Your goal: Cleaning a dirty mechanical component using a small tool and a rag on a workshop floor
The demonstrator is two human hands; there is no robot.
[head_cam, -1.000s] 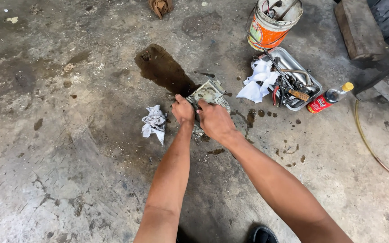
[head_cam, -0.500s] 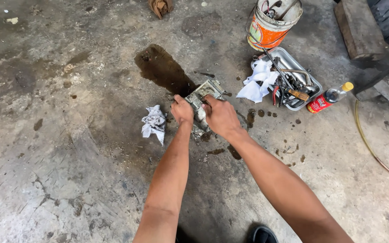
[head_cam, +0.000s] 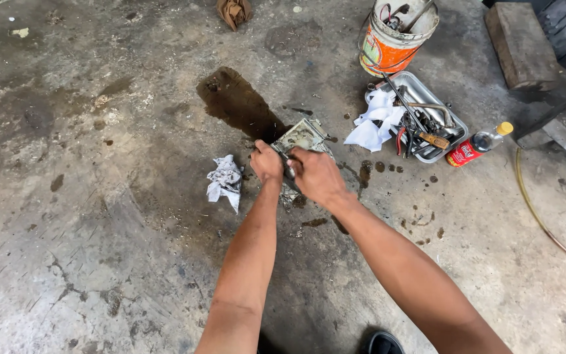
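Both hands have barely shifted: left hand (head_cam: 266,164) and right hand (head_cam: 314,176) clench the greasy metal part (head_cam: 301,136) mid-frame; work looks unfinished.

I found both hands meeting over a metal part (head_cam: 304,136) on the concrete floor (head_cam: 86,216), my left hand (head_cam: 267,164) just left of my right hand (head_cam: 317,176). A crumpled rag (head_cam: 225,180) lay just left of the left hand. Beyond the part sat a wet patch (head_cam: 238,105). To the right stood a tray (head_cam: 456,128) with tools and a cloth (head_cam: 378,118) in it; a bucket (head_cam: 394,39) stood behind it, a bottle (head_cam: 476,144) touching its right side.
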